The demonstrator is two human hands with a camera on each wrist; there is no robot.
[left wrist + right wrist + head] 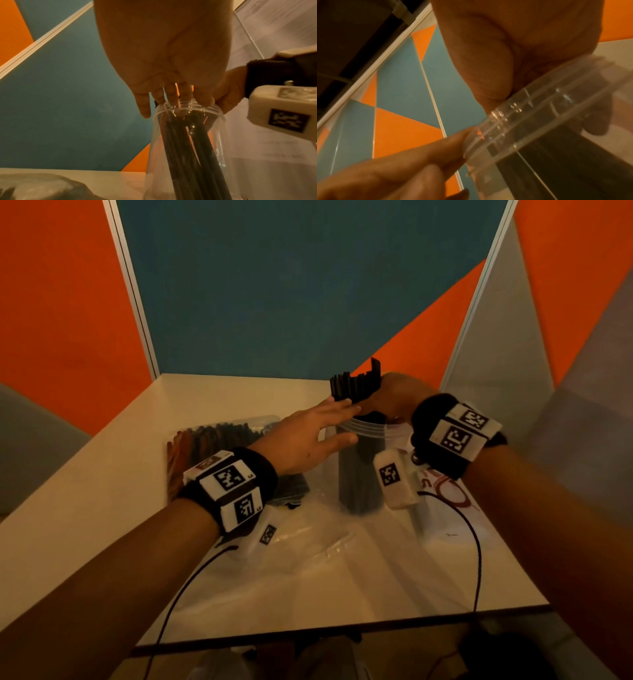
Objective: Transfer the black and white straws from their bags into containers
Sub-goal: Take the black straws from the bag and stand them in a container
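Black straws (188,148) stand bunched inside a clear container (221,155).

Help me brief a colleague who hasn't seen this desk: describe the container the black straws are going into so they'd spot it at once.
On the pale table before the teal and orange panels, look right of centre, between both hands. There a clear plastic jar stands upright, its ridged rim under the left hand, black straws poking out in the right hand. Unlike the flat bag lying to its left, it is rigid.

No words can be read; red lettering on the plastic bag (455,491) is too blurred.
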